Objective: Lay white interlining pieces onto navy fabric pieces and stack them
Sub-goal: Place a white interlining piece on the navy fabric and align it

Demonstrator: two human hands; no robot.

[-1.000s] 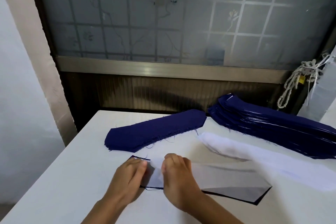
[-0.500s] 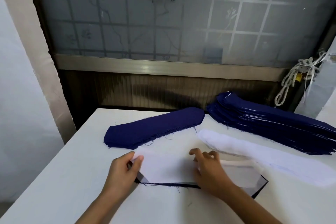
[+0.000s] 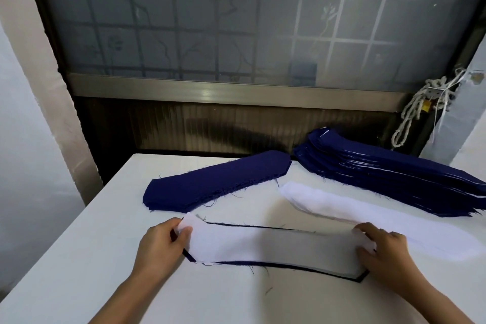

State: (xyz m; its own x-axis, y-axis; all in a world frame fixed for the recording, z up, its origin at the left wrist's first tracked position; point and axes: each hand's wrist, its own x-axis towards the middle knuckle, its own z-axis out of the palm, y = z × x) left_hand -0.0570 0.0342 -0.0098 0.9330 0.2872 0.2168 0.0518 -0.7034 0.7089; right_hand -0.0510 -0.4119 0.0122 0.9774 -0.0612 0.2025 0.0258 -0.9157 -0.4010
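Observation:
A white interlining piece [image 3: 268,246] lies over a navy fabric piece [image 3: 289,266] near the table's front; only the navy edges show around it. My left hand [image 3: 160,247] pinches the interlining's left end between thumb and fingers. My right hand [image 3: 381,247] holds its right end with curled fingers. Behind lie a pile of navy pieces [image 3: 218,183], a pile of white interlining [image 3: 355,208] at the right, and a tall stack of navy pieces with white layers [image 3: 389,179] at the back right.
The white table [image 3: 79,258] ends at its left edge beside a pale wall. A dark panel and a frosted window [image 3: 236,21] stand behind it. A knotted rope [image 3: 418,110] hangs at the back right.
My right hand has slid from the middle of the interlining to its right end, spreading the piece along the navy fabric. My left hand stays at the left end.

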